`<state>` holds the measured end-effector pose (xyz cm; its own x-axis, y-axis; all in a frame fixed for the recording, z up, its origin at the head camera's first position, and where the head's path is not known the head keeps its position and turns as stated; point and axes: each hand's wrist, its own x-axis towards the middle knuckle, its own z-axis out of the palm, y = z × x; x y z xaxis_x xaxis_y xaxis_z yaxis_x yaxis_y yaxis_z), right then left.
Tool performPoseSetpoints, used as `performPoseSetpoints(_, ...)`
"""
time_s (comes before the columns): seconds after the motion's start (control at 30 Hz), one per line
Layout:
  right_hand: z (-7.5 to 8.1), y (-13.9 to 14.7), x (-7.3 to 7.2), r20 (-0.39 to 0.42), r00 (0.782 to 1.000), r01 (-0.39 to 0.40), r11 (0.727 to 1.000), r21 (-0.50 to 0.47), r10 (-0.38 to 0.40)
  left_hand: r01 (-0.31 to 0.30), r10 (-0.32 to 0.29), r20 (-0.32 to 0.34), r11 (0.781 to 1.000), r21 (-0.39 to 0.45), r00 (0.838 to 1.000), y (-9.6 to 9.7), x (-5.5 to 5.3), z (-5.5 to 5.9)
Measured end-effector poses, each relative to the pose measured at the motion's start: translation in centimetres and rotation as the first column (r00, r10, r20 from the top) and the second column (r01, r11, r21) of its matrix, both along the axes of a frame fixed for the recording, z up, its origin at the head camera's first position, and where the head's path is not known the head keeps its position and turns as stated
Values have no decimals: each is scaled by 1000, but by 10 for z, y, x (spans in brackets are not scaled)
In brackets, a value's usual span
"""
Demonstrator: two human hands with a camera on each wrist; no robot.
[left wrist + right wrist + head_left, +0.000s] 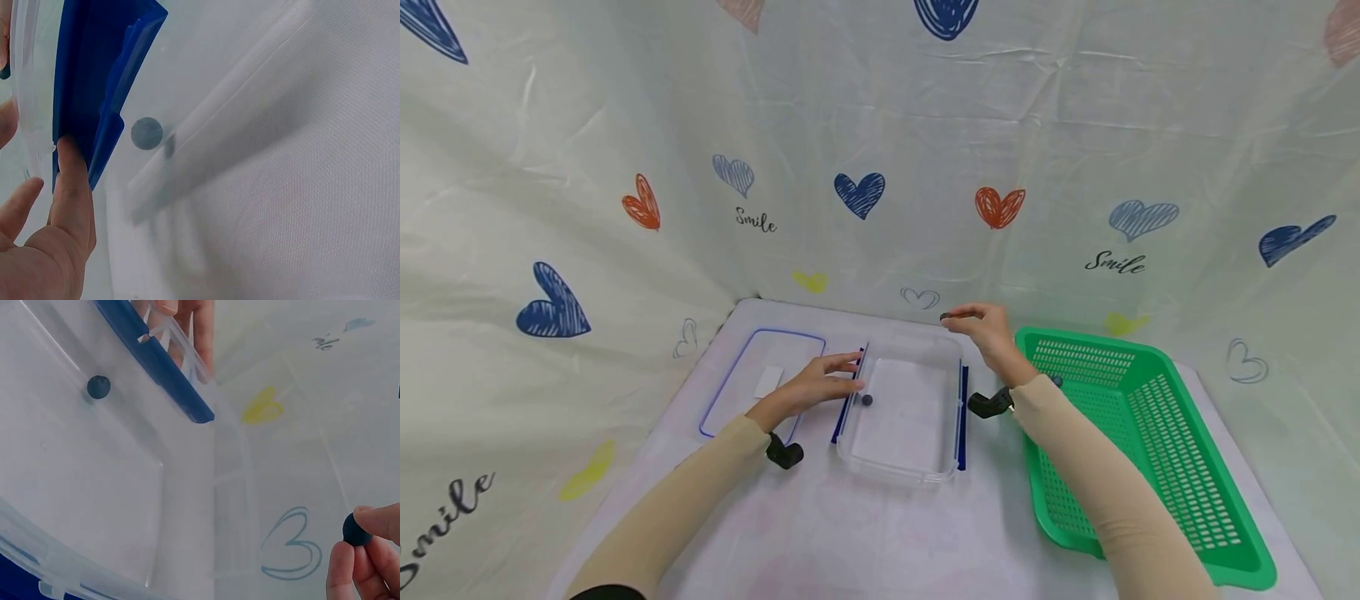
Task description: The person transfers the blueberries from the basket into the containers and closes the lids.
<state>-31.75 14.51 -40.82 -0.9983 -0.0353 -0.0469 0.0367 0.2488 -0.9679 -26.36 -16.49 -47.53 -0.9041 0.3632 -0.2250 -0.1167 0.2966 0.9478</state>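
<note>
A clear plastic container (898, 417) with blue side latches (964, 417) stands on the table, its top uncovered. One small dark ball (867, 400) lies inside by the left wall; it also shows in the left wrist view (147, 134). My left hand (820, 382) is at that wall, its fingers extended, with a fingertip against the blue latch (94, 75). Above the container's far right corner, my right hand (988, 333) pinches a second dark ball (357, 530) between thumb and fingertips.
A green perforated basket (1206, 442) stands on the right, partly behind my right forearm; a dark round thing (1057, 381) shows by my wrist there. To the left lies a clear lid with a blue seal (790, 332) and a white label (768, 381). A heart-printed curtain hangs behind.
</note>
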Motion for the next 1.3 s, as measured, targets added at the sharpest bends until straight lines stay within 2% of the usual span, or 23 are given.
performPoseSetpoints(0.17,-5,-9,1,5,1000,-5,999,48,5,1,-1,1,1000,0,1000,1,0,0)
performPoseSetpoints(0.67,-21,-35,0,16,999,-44,997,67,43,-16,16,-2,1000,-19,1000,1,3,0)
performPoseSetpoints(0.83,-24,-43,1,11,999,-43,997,63,42,-21,21,-2,999,-23,1000,2,2,1)
performPoseSetpoints(1.3,-42,-61,2,-20,999,-32,991,129,35,-23,23,-1,998,-55,1000,2,0,0)
